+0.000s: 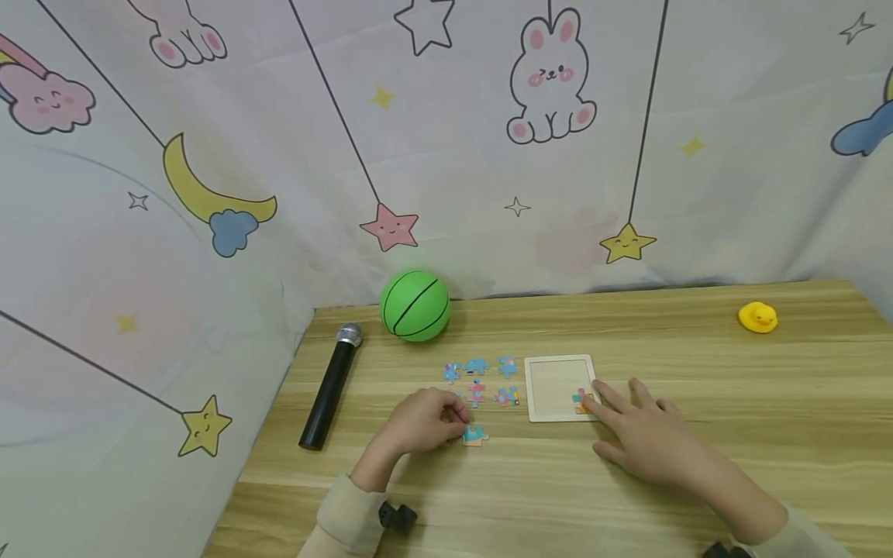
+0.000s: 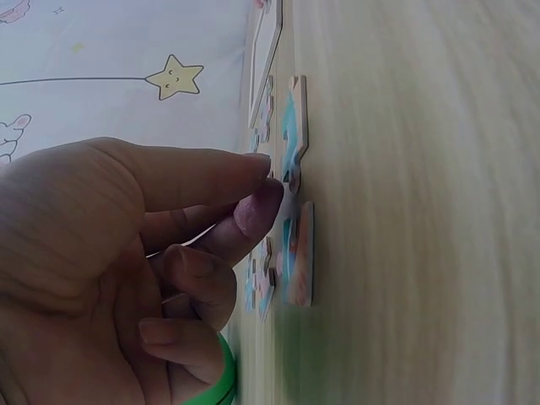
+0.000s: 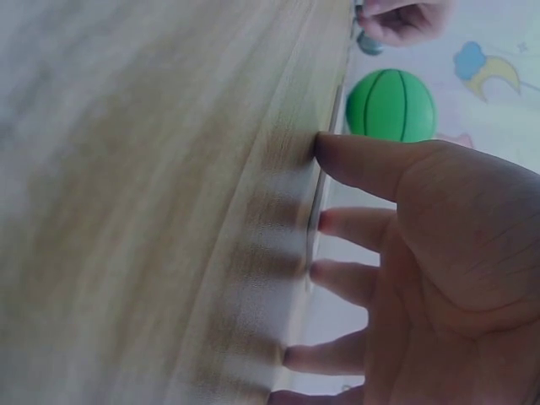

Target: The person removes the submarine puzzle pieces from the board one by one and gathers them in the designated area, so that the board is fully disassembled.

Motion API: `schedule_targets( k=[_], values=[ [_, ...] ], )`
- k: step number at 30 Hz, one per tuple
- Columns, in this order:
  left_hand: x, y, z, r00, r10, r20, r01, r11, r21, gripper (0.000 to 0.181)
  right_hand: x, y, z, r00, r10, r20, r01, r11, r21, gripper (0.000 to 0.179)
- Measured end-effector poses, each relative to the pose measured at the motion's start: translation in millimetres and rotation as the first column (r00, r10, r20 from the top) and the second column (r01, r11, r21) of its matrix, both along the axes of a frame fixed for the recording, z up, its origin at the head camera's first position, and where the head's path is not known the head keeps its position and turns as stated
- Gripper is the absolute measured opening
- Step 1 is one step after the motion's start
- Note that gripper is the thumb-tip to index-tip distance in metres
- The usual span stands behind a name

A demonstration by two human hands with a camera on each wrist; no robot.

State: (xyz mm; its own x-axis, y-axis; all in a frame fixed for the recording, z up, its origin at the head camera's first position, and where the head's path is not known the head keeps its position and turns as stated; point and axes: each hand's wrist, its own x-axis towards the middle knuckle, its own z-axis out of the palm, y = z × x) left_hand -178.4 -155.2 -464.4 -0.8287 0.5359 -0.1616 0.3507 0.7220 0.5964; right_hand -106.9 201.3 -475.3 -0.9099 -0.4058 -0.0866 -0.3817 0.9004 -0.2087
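My left hand hovers low with thumb and index fingertips meeting and the other fingers curled. Nothing shows between those tips in the left wrist view. Right beside them lies a blue and tan puzzle piece, flat on the table; a second puzzle piece, seen low in the left wrist view, is covered by the hand in the head view. Fingers spread, my right hand rests at the right edge of a square puzzle tray. Its index fingertip overlaps a colourful puzzle piece in the tray's near right corner.
Several loose pieces, among them a blue piece, lie left of the tray. A green ball and a black microphone stand farther left. A yellow rubber duck sits back right, before a printed cloth.
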Motion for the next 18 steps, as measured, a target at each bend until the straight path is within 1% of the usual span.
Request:
schedule_targets(
  k=[5,8,15,18],
  values=[
    [-1.0,1.5,0.9,0.999,0.000,-0.032,0.000,1.000,-0.006,0.007,-0.2,0,-0.4,1.000,0.000,0.000,0.000,1.000,-0.002,0.064],
    [-2.1,5.4,2.7,0.999,-0.004,-0.043,0.003,1.000,-0.007,0.007,-0.3,0,-0.8,1.000,0.000,-0.006,0.000,1.000,0.000,0.066],
    [-8.2,22.8,5.7,0.998,-0.017,-0.066,0.016,1.000,-0.025,0.006,0.5,1,-0.9,1.000,-0.005,-0.008,0.004,1.000,-0.023,0.069],
    [-10.8,33.0,7.4,0.998,-0.029,-0.060,0.028,1.000,-0.009,0.005,0.7,1,-1.6,1.000,-0.006,-0.021,0.005,0.999,-0.038,0.069]
  ],
)
